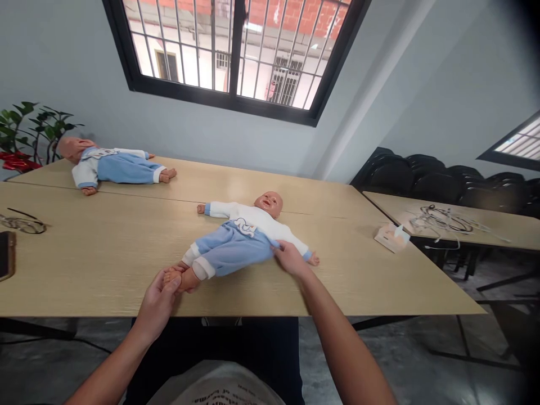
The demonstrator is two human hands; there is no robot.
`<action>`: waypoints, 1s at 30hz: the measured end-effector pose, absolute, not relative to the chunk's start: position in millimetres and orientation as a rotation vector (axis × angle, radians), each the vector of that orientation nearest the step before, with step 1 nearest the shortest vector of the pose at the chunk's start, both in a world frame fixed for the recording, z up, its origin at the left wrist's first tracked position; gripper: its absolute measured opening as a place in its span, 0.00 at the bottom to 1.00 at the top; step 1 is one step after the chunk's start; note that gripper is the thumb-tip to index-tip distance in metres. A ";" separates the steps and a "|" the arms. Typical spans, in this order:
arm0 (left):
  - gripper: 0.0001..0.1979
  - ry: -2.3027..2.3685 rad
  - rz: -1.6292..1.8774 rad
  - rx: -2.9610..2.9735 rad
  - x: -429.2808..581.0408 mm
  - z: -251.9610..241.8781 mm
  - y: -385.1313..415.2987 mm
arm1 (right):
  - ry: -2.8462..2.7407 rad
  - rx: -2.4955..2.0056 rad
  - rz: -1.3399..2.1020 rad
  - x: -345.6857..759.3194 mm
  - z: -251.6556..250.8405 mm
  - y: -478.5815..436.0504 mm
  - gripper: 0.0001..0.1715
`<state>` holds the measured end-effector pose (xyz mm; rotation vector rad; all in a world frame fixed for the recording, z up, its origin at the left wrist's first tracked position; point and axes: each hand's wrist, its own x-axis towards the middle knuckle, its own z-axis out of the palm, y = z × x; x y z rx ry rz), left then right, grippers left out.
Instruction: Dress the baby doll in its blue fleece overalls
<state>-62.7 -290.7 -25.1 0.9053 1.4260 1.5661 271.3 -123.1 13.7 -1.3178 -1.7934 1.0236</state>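
A baby doll [264, 222] lies on its back on the wooden table, its head away from me and tilted to the right. It wears a white top and light blue trousers [240, 250] with white cuffs and a small animal patch at the waist. My left hand [158, 295] is closed around the doll's bare feet, near the table's front edge. At the side of the waist, my right hand [291, 257] pinches the blue trouser fabric between thumb and fingers. The doll's arms are spread out to both sides.
A second doll [124, 167] in similar clothes lies at the back left, near a potted plant [34, 129]. Glasses [25, 224] and a phone [6, 256] rest at the left edge. A tissue box [391, 238] stands right; cables [449, 219] lie on another table.
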 end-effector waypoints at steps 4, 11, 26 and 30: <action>0.21 1.279 1.562 0.800 -57.6 -24.7 -296.5 | -1.600 -1.358 0.897 259.8 -3.1 -123.1 0.22; 0.22 1.093 1.542 0.659 -33.4 17.6 -297.6 | -1.672 -1.062 1.236 251.7 7.9 -158.3 0.29; 0.21 1.322 1.337 1.023 -50.6 35.1 -295.7 | -1.708 -1.322 1.015 250.3 22.4 -173.1 0.10; 0.15 1.509 1.101 1.448 -33.8 25.2 -318.0 | -1.321 -1.413 1.055 229.6 6.8 -228.3 0.17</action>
